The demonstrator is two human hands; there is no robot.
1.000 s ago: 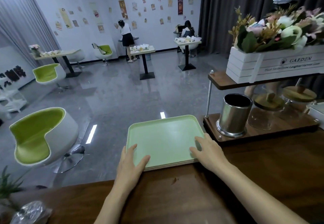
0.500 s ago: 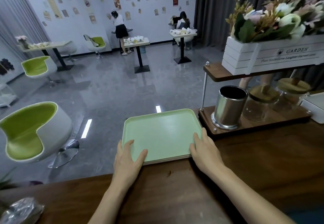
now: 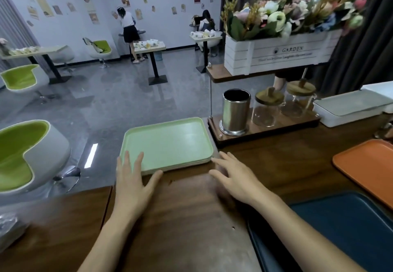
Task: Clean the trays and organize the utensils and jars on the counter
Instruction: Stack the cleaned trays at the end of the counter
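Note:
A stack of pale green trays point(image 3: 170, 142) lies at the far edge of the wooden counter point(image 3: 185, 218). My left hand point(image 3: 133, 179) lies flat with straight fingers over the stack's near left corner. My right hand point(image 3: 232, 176), fingers spread, hovers just off the stack's near right corner, a fingertip close to the rim. To the right stands a wooden rack point(image 3: 263, 130) with a steel utensil cup point(image 3: 235, 112) and two glass jars with wooden lids point(image 3: 268, 106). An orange tray point(image 3: 370, 165) and a dark blue tray point(image 3: 348, 229) lie at the right.
A white flower crate point(image 3: 276, 55) sits on the rack's upper shelf. A white lidded box point(image 3: 350, 107) stands right of the jars. A crumpled clear bag point(image 3: 9, 225) lies at the counter's left. Beyond the counter are green chairs, tables and two people.
My right hand has lifted off the green trays and drawn back to the right. The view has swung right, bringing the orange and blue trays into sight.

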